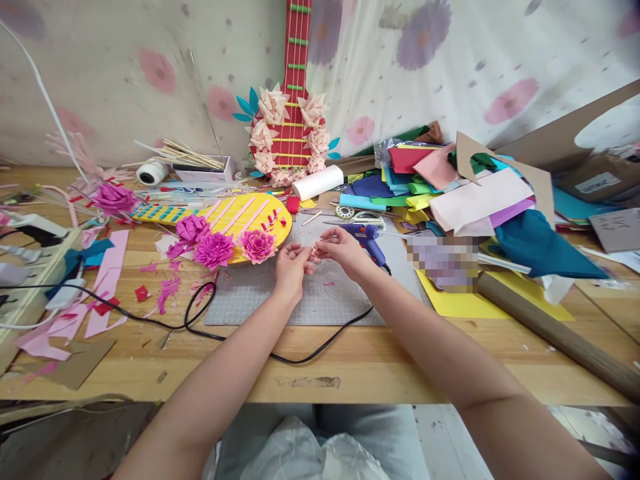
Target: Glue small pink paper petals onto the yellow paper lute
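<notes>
My left hand (293,263) and my right hand (343,250) meet over the grey cutting mat (260,307). The fingers of both are pinched together around something tiny that I cannot make out. Just beyond my right hand lies a blue hot glue gun (367,241), its black cord running across the mat's front. To the left of my hands rests a yellow cardboard guitar (245,217) with pink strips, small red pieces and a few magenta paper flowers (214,249) along its near edge. A short wooden stick (311,219) is behind my fingers.
A red paper guitar (294,143) with pale flowers leans at the back. Coloured paper (415,173) piles up on the right, near a long brown tube (555,333). Pink scraps (107,283) and a power strip (37,287) occupy the left. The black cord (320,357) loops near the front edge.
</notes>
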The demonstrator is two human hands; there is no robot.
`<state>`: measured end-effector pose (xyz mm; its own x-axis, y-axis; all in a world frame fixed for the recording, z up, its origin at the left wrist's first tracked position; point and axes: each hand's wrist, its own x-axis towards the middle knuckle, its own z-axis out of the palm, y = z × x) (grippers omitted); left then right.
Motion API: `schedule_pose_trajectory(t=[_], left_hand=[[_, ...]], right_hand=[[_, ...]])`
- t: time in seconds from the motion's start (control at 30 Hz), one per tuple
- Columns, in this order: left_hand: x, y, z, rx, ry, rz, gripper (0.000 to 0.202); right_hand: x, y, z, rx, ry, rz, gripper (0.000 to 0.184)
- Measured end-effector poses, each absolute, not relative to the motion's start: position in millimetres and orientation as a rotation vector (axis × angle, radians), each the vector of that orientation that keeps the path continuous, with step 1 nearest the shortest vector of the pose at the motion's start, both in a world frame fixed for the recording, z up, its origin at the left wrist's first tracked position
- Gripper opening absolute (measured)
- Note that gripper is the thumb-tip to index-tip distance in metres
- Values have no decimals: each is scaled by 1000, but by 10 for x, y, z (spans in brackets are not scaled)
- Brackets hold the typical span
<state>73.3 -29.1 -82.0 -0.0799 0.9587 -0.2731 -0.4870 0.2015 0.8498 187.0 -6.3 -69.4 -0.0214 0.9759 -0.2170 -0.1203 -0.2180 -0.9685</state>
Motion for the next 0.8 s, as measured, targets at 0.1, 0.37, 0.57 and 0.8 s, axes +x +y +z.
schedule_pose_trajectory(t=[0.1,0.37,0.57,0.8], left_hand=[[738,-362,-725,710,1004,1324,34],[206,-95,-20,983,1064,1630,23],[-437,515,72,1557,1540,1161,19],[-678,829,-230,2099,1732,529,54]], right_hand=[[1899,14,-640,-1248,-1030,1377,34],[1875,273,-379,-1273,-1201,1604,37],[1777,524,-339,-1350,-1303,1751,38],[1717,706,-310,-1394,-1357,1823,40]])
